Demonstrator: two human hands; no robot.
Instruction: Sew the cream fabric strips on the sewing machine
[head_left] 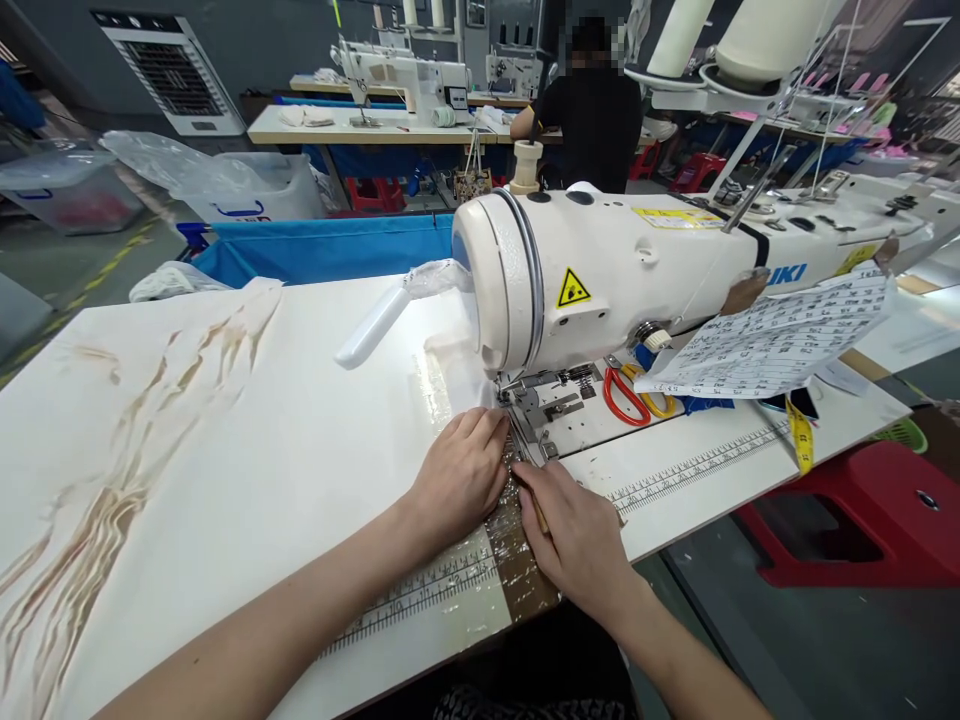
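Note:
Beside the needle area of a white sewing machine (600, 270), my left hand (465, 468) rests on the table with its fingers bent and pressed together. Its fingertips are close to the presser foot (504, 392), and what they hold, if anything, is hidden. My right hand (577, 525) is closed just in front of the metal plate (544, 415). A small tan piece (540, 514) shows between its thumb and fingers, too little to name. Clear tape (517, 550) covers the table edge beneath my hands.
Cream fabric pieces (112, 500) lie at the left. Red-handled scissors (626, 398), a yellow tape measure (800, 437) and a printed sheet (772, 335) are at the right. A red stool (862, 510) stands beside the table. Behind sit a blue cloth bin (330, 250) and a person (592, 110).

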